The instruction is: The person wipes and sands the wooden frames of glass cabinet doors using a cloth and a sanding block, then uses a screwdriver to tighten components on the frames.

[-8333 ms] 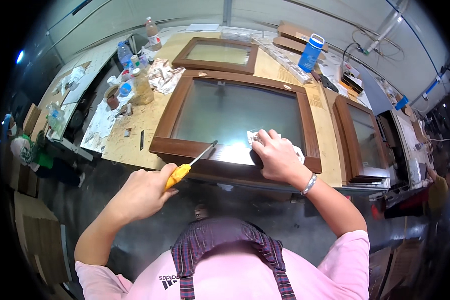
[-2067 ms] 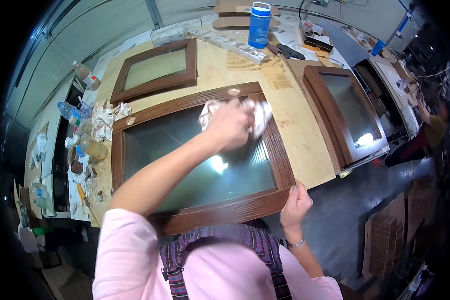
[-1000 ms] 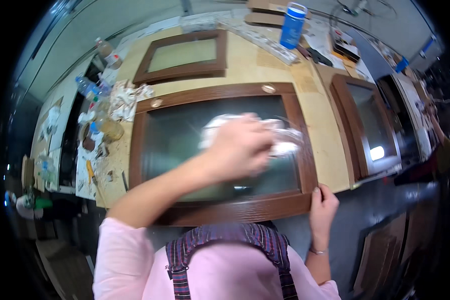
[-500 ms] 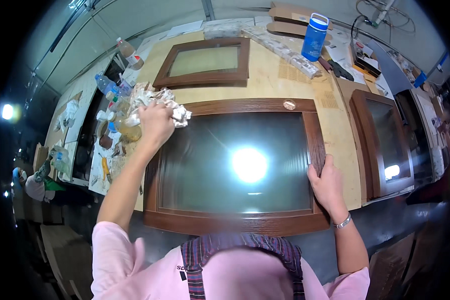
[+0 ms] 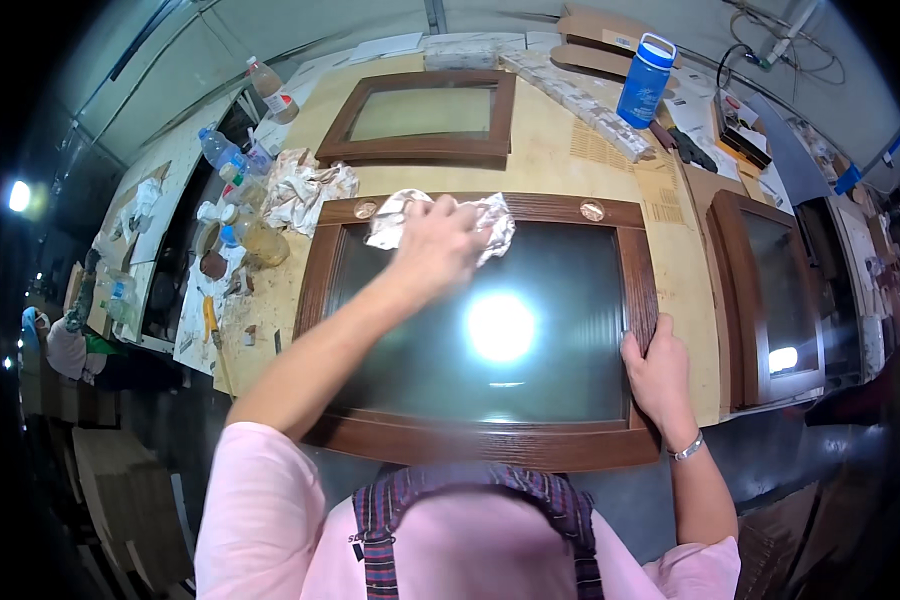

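Observation:
A brown wooden cabinet door with a glass panel lies in front of me, partly over the table's near edge. My left hand is closed on a crumpled white cloth, pressed to the top rail and the upper glass. At the door's right side, my right hand grips the frame, thumb on top, other fingers mostly hidden. Two round metallic discs show on the top rail, the left one beside the cloth. A bright lamp reflection covers the middle of the glass.
A smaller framed glass door lies behind. More doors are stacked at right. On the left sit a stained rag, several bottles and a yellow-handled tool. A blue bottle stands at the back right. Another person is far left.
My left hand has moved right with a white cloth, from the rag pile at the door's upper left corner onto the top rail and glass. My right hand keeps its grip.

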`<move>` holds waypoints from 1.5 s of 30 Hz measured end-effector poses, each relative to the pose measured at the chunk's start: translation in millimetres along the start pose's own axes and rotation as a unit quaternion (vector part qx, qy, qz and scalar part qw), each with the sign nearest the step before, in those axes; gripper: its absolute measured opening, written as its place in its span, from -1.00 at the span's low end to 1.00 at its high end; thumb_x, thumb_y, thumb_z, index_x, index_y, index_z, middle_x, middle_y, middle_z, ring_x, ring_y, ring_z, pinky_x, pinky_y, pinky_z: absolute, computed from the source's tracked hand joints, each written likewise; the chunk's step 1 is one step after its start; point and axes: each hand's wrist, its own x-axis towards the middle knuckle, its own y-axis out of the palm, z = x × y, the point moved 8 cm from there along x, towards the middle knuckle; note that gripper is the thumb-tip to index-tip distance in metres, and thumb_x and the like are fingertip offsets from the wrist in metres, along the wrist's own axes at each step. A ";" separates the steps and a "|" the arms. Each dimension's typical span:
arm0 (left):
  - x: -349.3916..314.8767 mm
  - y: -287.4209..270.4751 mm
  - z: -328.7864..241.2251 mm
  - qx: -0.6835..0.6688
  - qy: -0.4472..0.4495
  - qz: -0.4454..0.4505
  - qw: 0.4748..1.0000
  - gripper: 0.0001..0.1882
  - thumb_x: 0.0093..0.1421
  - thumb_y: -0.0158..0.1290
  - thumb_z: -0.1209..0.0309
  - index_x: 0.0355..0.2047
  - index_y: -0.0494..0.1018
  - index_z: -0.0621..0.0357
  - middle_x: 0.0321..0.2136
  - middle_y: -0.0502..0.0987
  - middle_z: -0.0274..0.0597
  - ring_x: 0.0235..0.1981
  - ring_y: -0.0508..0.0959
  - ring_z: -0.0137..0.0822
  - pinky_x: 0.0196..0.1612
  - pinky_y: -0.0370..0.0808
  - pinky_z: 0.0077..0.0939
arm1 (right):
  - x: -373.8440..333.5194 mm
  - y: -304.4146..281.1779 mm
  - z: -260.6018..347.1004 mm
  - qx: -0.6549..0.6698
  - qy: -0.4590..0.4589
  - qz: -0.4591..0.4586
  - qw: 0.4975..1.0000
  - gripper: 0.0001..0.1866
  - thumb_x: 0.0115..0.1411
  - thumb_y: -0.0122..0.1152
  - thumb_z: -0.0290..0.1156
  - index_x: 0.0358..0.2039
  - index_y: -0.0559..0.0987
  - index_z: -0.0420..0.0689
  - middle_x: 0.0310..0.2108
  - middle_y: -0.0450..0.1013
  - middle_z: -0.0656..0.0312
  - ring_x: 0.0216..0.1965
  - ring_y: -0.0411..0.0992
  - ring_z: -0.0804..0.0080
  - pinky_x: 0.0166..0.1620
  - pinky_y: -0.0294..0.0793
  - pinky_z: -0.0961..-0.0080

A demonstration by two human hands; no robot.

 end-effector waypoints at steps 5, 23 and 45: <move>-19.4 -7.8 48.1 0.028 -0.056 0.075 0.995 -0.82 -0.01 0.16 0.44 -0.37 0.68 -0.01 -0.09 0.58 -0.23 -0.08 0.49 -0.17 0.05 0.28 -0.07 | -0.2 -1.4 -5.6 -0.009 0.011 -0.003 1.000 -0.55 0.24 0.17 -0.19 -0.21 0.34 -0.40 -0.50 0.49 -0.28 -0.41 0.50 -0.28 -0.29 0.49 -0.04; -27.9 -29.0 -113.6 -0.240 0.167 0.089 0.952 -0.77 -0.01 0.17 0.38 -0.31 0.70 -0.13 -0.10 0.56 -0.28 -0.11 0.45 -0.15 0.05 0.30 -0.01 | -0.6 -4.7 -9.5 -0.051 0.006 -0.008 0.999 -0.54 0.26 0.16 -0.14 -0.23 0.35 -0.38 -0.47 0.51 -0.28 -0.40 0.52 -0.28 -0.27 0.48 -0.05; -146.0 -87.3 -61.6 -0.164 0.008 0.017 0.986 -0.85 0.03 0.17 0.33 -0.37 0.62 0.02 -0.39 0.52 -0.11 -0.28 0.50 -0.03 -0.14 0.42 -0.04 | -0.7 3.0 -6.3 0.004 -0.019 -0.008 1.000 -0.58 0.31 0.10 -0.19 -0.13 0.37 -0.37 -0.44 0.50 -0.27 -0.35 0.48 -0.30 -0.24 0.42 -0.05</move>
